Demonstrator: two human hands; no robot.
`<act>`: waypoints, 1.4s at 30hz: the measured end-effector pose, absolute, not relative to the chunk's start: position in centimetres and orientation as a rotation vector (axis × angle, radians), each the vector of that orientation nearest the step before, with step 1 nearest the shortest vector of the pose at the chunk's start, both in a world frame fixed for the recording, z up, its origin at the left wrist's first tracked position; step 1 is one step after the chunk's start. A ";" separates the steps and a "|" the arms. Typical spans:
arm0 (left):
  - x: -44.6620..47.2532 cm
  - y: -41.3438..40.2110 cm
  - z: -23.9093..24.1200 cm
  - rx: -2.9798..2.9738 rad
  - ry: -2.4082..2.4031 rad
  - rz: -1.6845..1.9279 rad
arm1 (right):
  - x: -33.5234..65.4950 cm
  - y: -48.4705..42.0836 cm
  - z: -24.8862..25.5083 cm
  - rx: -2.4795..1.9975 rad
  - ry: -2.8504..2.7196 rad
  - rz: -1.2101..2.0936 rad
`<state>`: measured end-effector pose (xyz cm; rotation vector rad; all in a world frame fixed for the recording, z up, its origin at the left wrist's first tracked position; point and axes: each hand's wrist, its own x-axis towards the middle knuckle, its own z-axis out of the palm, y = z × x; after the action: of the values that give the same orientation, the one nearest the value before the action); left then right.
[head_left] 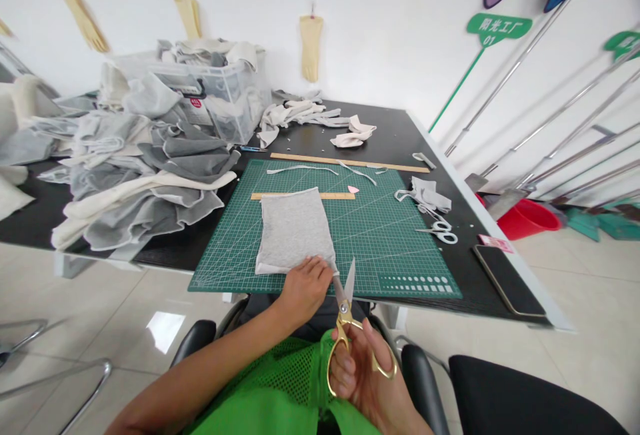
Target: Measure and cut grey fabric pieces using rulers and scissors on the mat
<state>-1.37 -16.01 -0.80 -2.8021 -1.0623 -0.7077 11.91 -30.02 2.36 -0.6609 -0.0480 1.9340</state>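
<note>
A folded piece of light grey fabric [297, 230] lies on the green cutting mat [395, 248], partly over a wooden ruler [340, 196]. My left hand [307, 288] presses on its lower right corner with the fingers bent and close together, gripping the edge there. Gold-handled scissors [344, 308] are in my right hand [360, 368], thumb and fingers through the loops. Their blades stand apart and point away from me, one blade at the fabric's corner beside my left fingers. A small pink chalk piece [353, 189] and thin fabric strips [303, 168] lie farther up the mat.
Heaped grey and cream fabric [150, 162] covers the table's left, before a clear plastic bin [233, 98]. White-handled scissors [443, 231], fabric scraps [427, 195] and a phone [507, 280] lie right. Behind the mat is another wooden ruler [345, 161]. A red bucket [530, 218] stands beyond.
</note>
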 end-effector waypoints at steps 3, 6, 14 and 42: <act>-1.5 -16.1 -0.6 -2.809 -1.056 -0.691 | 11.8 -29.3 2.2 -0.701 -0.057 1.901; -1.6 -16.1 -0.7 -2.832 -1.044 -0.680 | 11.5 -28.6 2.0 -0.725 -0.101 1.855; -1.8 -16.0 -0.8 -2.880 -1.040 -0.682 | 11.1 -28.2 1.6 -0.653 -0.074 1.840; -1.8 -15.8 -0.9 -2.897 -1.028 -0.724 | 12.1 -28.1 1.8 -0.760 -0.158 1.843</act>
<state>-1.79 -15.76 -0.92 -2.8969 -1.0282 -0.7245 12.06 -28.15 1.83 -0.7600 -0.1582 1.8431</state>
